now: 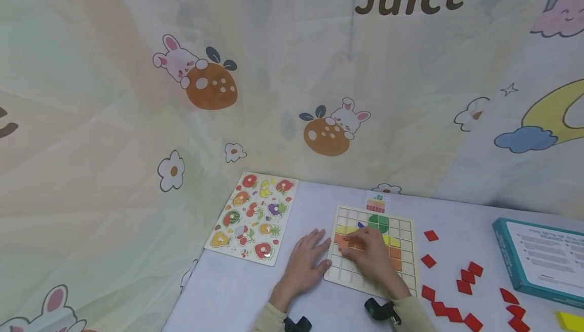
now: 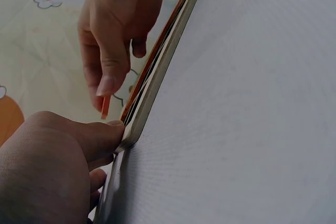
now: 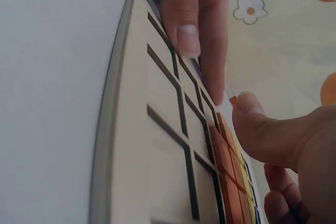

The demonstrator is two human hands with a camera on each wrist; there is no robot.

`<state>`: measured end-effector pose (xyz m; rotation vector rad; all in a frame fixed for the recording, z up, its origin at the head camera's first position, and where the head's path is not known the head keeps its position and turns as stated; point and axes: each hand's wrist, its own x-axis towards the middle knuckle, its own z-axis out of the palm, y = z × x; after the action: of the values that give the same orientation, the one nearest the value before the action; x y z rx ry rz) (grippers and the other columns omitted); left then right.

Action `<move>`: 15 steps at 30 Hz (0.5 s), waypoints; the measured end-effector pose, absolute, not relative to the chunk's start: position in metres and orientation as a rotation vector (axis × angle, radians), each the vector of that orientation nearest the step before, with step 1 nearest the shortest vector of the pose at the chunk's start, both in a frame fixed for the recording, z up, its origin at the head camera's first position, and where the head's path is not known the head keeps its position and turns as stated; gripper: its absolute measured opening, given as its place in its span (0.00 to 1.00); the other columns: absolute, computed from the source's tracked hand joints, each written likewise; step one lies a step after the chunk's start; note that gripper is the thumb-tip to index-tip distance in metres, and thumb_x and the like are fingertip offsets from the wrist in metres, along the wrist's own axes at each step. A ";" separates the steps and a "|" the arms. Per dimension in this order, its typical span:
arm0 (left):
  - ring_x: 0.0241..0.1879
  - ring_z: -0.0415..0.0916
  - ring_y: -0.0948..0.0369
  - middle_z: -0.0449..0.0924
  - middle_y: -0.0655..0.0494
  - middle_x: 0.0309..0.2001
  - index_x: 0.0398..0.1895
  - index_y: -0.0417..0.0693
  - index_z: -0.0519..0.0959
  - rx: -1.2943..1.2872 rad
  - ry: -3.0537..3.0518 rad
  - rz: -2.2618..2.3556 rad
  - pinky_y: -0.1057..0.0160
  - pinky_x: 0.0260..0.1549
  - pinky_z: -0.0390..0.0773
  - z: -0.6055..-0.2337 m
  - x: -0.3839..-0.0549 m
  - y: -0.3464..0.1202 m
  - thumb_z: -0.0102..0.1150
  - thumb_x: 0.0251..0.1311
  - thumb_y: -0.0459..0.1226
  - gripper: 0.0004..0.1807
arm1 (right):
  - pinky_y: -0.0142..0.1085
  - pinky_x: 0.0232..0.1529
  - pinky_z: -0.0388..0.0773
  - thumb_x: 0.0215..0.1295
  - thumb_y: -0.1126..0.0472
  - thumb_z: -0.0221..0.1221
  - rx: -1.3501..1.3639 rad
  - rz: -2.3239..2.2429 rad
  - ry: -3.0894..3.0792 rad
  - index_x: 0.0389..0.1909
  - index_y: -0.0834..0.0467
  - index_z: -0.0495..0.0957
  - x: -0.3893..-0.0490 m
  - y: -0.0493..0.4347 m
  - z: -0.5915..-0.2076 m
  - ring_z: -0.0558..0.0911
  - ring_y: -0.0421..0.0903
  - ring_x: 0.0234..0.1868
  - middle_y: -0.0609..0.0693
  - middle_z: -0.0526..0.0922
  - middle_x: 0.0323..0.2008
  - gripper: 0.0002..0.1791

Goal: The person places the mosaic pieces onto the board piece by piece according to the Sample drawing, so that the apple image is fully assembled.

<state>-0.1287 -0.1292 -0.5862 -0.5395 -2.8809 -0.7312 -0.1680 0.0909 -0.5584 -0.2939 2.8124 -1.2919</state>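
A patterned cloth wall [image 1: 274, 134] rises behind a white table [image 1: 219, 296]. On the table's right lies a teal box [image 1: 552, 266] with a printed white face; on the left, a fruit puzzle board [image 1: 234, 231]. Both sit well apart from the hands. Between them is a wooden grid board [image 1: 347, 274], its near rows bare. A small picture card [image 1: 377, 203] lies just beyond its far edge.

The right hand [image 1: 371, 256] hangs over the middle of the grid board and hides part of the rows. The left hand [image 1: 304, 261] lies at the board's left edge, fingers loosely stretched out, thumb touching the rim, no piece in its hold.

Set in the grid are green pieces [image 1: 378, 223], yellow tiles [image 1: 395, 242], orange tiles [image 1: 396, 258] and a blue piece [image 1: 361, 225], partly covered by the right hand. To the right of the board, 9 red squares [image 1: 454, 315] and 3 red curved pieces [image 1: 516, 311] are scattered, with a yellow block [image 1: 570, 321] cut off at the picture's corner.

The right thumb and a finger are nearly closed, pinching 1 loose orange tile [image 2: 105, 107]. It pokes out past their tips, raised just off the board, near the left thumb.
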 end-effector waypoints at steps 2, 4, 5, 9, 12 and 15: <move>0.82 0.58 0.52 0.64 0.55 0.82 0.76 0.55 0.74 -0.545 -2.877 -0.749 0.44 0.80 0.62 -0.587 -0.129 -0.130 0.59 0.73 0.50 0.30 | 0.41 0.50 0.72 0.57 0.56 0.79 -0.313 -1.259 2.804 0.45 0.46 0.91 -0.169 0.086 -0.559 0.71 0.48 0.55 0.48 0.79 0.51 0.15; 0.82 0.58 0.52 0.64 0.55 0.82 0.76 0.55 0.74 -0.553 -2.873 -0.753 0.44 0.80 0.62 -0.588 -0.130 -0.130 0.59 0.73 0.50 0.30 | 0.40 0.49 0.72 0.55 0.56 0.80 -0.329 -1.212 2.818 0.44 0.46 0.91 -0.170 0.082 -0.560 0.72 0.48 0.54 0.47 0.79 0.50 0.15; 0.83 0.58 0.52 0.64 0.55 0.82 0.76 0.55 0.74 -0.556 -2.874 -0.756 0.44 0.80 0.62 -0.589 -0.130 -0.131 0.59 0.73 0.50 0.30 | 0.39 0.48 0.72 0.55 0.56 0.80 -0.334 -1.191 2.826 0.44 0.45 0.91 -0.170 0.081 -0.560 0.72 0.48 0.53 0.46 0.79 0.49 0.15; 0.82 0.58 0.52 0.64 0.55 0.82 0.76 0.55 0.74 -0.556 -2.870 -0.740 0.44 0.80 0.63 -0.590 -0.131 -0.132 0.59 0.73 0.50 0.30 | 0.40 0.48 0.73 0.54 0.55 0.80 -0.348 -1.146 2.845 0.43 0.45 0.91 -0.170 0.076 -0.558 0.72 0.47 0.53 0.45 0.80 0.49 0.15; 0.82 0.59 0.53 0.65 0.55 0.81 0.75 0.55 0.75 -0.556 -2.865 -0.731 0.44 0.80 0.63 -0.591 -0.131 -0.132 0.59 0.72 0.50 0.30 | 0.41 0.49 0.74 0.53 0.55 0.81 -0.353 -1.139 2.847 0.44 0.45 0.91 -0.170 0.075 -0.557 0.73 0.47 0.54 0.45 0.81 0.49 0.16; 0.82 0.59 0.52 0.65 0.55 0.81 0.75 0.55 0.75 -0.558 -2.863 -0.732 0.44 0.80 0.63 -0.591 -0.131 -0.132 0.59 0.72 0.50 0.30 | 0.40 0.47 0.74 0.52 0.54 0.81 -0.349 -1.131 2.858 0.43 0.45 0.90 -0.170 0.076 -0.556 0.72 0.47 0.52 0.45 0.81 0.48 0.16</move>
<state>-0.1314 -0.1321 -0.5907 -0.5584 -2.8632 -0.7324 -0.1701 0.0758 -0.5555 -0.3490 2.8577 -1.1311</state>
